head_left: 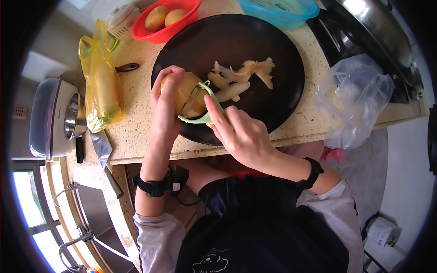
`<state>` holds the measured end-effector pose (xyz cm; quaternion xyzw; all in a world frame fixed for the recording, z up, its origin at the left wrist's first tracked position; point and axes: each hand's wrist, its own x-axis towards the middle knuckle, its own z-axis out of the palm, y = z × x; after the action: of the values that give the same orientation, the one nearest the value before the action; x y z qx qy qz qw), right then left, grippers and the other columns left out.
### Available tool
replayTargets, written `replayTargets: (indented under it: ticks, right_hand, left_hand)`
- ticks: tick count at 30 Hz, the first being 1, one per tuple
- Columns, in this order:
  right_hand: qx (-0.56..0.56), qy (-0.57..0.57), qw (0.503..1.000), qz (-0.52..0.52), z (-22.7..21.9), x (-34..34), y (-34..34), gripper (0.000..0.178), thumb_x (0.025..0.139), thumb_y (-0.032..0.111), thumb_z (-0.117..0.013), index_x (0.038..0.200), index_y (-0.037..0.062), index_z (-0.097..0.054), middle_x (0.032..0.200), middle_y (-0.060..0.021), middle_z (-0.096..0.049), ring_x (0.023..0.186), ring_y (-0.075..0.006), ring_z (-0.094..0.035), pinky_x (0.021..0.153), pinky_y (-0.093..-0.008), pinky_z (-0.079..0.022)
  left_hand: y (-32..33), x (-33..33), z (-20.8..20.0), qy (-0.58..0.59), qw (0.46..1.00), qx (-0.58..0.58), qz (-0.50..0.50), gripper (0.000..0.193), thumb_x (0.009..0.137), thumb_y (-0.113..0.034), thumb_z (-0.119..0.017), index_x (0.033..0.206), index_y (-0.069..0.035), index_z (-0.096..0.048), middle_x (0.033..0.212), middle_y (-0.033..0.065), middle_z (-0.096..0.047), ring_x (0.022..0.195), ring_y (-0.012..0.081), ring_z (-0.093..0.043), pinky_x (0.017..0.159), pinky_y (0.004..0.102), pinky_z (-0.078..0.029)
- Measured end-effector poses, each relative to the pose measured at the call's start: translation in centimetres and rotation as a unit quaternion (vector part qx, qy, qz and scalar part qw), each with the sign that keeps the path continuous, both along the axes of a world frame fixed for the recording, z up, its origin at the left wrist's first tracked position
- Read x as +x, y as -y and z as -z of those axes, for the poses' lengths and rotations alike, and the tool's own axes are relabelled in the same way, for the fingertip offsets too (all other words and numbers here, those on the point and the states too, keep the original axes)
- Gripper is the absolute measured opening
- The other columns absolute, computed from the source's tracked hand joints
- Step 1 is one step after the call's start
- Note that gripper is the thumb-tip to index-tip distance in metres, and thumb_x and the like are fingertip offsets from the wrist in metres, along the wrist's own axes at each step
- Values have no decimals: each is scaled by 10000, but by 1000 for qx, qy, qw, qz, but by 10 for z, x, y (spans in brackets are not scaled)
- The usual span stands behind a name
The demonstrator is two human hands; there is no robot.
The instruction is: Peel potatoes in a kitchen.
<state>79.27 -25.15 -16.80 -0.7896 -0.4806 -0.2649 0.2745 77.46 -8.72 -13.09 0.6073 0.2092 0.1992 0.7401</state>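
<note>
Peeling was the step in hand, over the black plate [282, 91]. My left hand [165, 107] was wrapped around the potato [182, 91], fingers curled over its top and far side, palm behind it. My right hand [241, 136] was closed on the green peeler [202, 107], forefinger stretched along the handle, with the blade lying against the near, right-facing side of the potato.

To do it well, I judged, the strokes should be short and shallow, the blade nearly flat on the skin and running clear of my left fingers. That grip had to be firm, since a wet peeled patch slips, and the potato wanted turning a little after each pass so bare skin faced the blade. Holding it over the plate kept the scraps together.

The potato sat over the plate's left rim, wholly within my left hand and touching the peeler, just beyond my right fingertips. A heap of peels [241, 77] lay on the plate to its right, near but apart. Two more potatoes waited in a red basket [182, 22] farther back, and a yellow bag [102, 82] lay to the left on the counter [136, 132].
</note>
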Motion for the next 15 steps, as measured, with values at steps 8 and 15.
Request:
replayTargets:
  ticks: [8,15]
  right_hand:
    - [16,2,1000,-4,2,2,-11,616,702,73,-651,1278,5,-445,650,-16,-379,510,-107,-427,434,-237,-422]
    - [0,26,1000,5,2,1,-4,576,729,77,-633,1270,-5,-452,644,-11,-371,502,-104,-411,431,-230,-415]
  left_hand:
    - [-8,4,10,33,994,-98,-37,198,843,-211,-515,940,-43,-556,884,50,-556,838,147,-538,754,276,-445]
    - [-5,5,7,39,996,-72,-37,173,846,-201,-507,910,-46,-552,866,51,-554,807,143,-540,733,273,-450]
